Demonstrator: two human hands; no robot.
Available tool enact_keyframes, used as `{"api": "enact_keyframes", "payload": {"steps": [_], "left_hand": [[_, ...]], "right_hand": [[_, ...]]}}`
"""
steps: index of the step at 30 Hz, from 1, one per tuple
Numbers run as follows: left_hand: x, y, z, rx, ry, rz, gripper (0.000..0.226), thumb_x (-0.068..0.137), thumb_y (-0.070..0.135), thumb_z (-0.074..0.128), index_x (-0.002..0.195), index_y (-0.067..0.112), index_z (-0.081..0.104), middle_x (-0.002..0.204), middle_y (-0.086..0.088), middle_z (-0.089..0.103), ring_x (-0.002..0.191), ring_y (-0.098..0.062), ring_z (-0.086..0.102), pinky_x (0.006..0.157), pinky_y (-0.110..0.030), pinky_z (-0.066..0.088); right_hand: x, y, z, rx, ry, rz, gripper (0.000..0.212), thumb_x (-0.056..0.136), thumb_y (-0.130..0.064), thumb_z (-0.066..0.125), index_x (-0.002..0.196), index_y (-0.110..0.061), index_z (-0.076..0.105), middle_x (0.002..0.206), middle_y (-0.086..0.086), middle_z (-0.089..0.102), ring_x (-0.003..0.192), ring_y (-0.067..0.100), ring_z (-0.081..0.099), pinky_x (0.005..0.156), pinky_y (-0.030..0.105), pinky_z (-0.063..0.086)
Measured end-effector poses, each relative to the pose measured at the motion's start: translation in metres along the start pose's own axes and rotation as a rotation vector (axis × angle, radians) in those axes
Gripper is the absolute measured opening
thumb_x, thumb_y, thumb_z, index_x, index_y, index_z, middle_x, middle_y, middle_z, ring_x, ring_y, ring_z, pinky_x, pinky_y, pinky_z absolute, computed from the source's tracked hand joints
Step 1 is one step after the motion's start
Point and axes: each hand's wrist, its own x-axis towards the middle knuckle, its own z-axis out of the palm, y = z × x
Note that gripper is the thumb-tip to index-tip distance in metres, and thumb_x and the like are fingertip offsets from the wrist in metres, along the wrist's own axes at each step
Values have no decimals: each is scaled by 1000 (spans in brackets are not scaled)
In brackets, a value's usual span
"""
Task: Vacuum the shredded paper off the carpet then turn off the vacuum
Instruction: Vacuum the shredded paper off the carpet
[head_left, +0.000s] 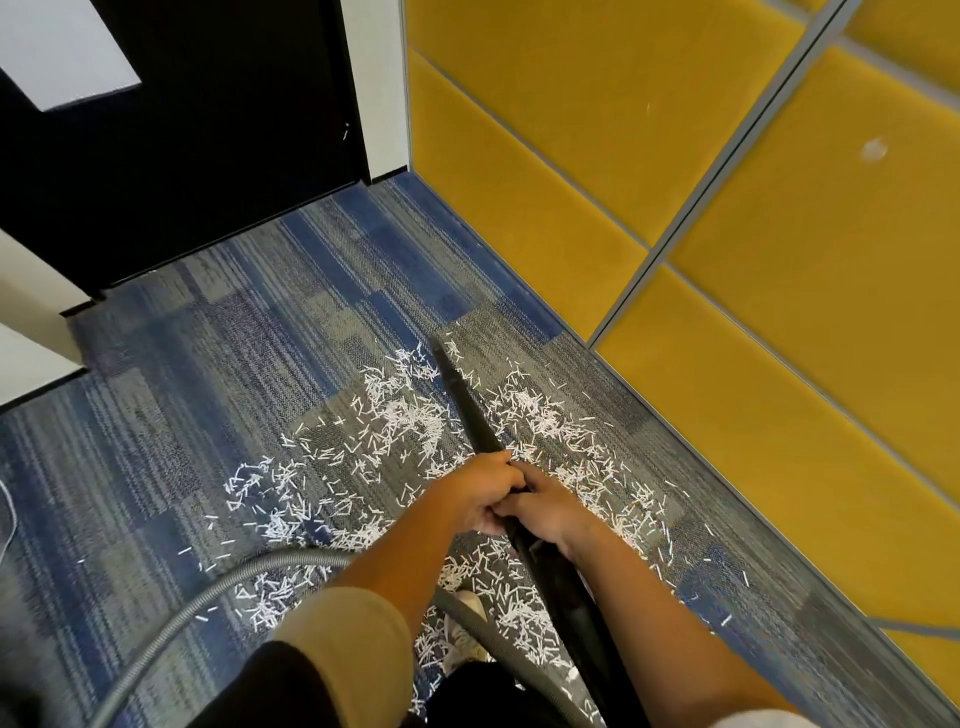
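Observation:
White shredded paper (395, 431) lies scattered over the blue-grey carpet (218, 364), thick in the middle and around my feet. A black vacuum wand (470, 410) slants up and left from my hands, its narrow tip (438, 347) resting at the far edge of the paper. My left hand (480, 491) grips the wand from the left. Just behind it, my right hand (545, 506) grips the same tube from the right. A grey ribbed hose (218, 587) curves from the wand's lower end off to the bottom left. The vacuum body is out of view.
A yellow padded wall (753, 260) runs along the right side, meeting the carpet close to the paper. A dark door (197, 156) with a white frame (382, 88) stands at the far end. A white wall corner (31, 364) juts in on the left.

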Motion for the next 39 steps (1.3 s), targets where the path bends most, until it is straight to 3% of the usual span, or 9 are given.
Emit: {"api": "enact_keyframes", "payload": {"steps": [3, 8, 11, 19, 23, 27, 32, 36, 39], "left_hand": [[-2, -2, 5, 18, -26, -17, 23, 97, 4, 40, 95, 25, 50, 122, -14, 53, 88, -20, 56, 80, -38, 54], [-1, -9, 17, 89, -45, 10, 47, 98, 7, 39, 141, 25, 35, 81, -3, 47, 62, -10, 46, 72, -34, 53], [-4, -14, 19, 109, -66, 10, 57, 97, 8, 41, 148, 27, 27, 89, -5, 51, 63, -11, 50, 72, -34, 55], [-12, -8, 12, 158, -66, 49, 19, 95, 11, 47, 112, 9, 53, 105, -12, 56, 95, -26, 62, 81, -43, 57], [-14, 10, 4, 165, -57, 50, 12, 93, 10, 51, 104, 9, 56, 96, -11, 58, 79, -19, 64, 58, -27, 58], [-4, 17, 2, 117, -53, 48, 16, 90, 8, 50, 99, 13, 62, 105, -10, 57, 84, -18, 60, 70, -33, 58], [16, 17, 19, 174, 31, 115, 57, 88, 18, 50, 143, 25, 40, 136, -3, 49, 99, -21, 60, 84, -42, 56], [21, 19, 23, 179, -19, 99, 62, 94, 17, 49, 150, 26, 23, 138, -5, 43, 92, -15, 57, 71, -31, 56], [24, 22, 23, 182, -15, 91, 62, 94, 16, 51, 149, 27, 25, 135, -6, 47, 93, -18, 60, 80, -37, 57]], "right_hand": [[0, 7, -2, -7, 45, 11, 58, 85, 5, 51, 136, -22, 44, 81, 6, 58, 60, 17, 54, 48, 25, 47], [-12, 17, -7, 24, 54, 25, 59, 86, 5, 50, 138, -23, 42, 82, 5, 60, 61, 16, 54, 48, 24, 47], [-22, 21, -7, 33, 30, 34, 62, 87, 3, 52, 140, -25, 36, 82, 6, 59, 62, 17, 54, 52, 27, 46], [-44, 12, -23, 229, -216, 85, 32, 89, -1, 54, 111, -23, 46, 83, 17, 53, 49, 20, 53, 38, 23, 46], [-30, 7, -26, 264, -227, 80, 36, 88, -3, 54, 116, -22, 42, 84, 20, 53, 42, 18, 54, 36, 23, 46], [-24, 3, -21, 393, -220, 42, 31, 90, 2, 49, 108, -22, 44, 80, 25, 53, 37, 19, 50, 33, 23, 44], [-14, 10, -29, 619, -159, 79, 33, 92, 3, 45, 113, -23, 46, 79, 24, 55, 43, 23, 51, 36, 25, 46], [-6, 17, -34, 680, -154, 107, 45, 90, 5, 47, 121, -28, 42, 90, 29, 54, 45, 23, 51, 37, 26, 46], [-6, 13, -37, 677, -167, 90, 42, 91, 4, 46, 120, -26, 43, 89, 27, 53, 43, 21, 50, 36, 25, 45]]}}
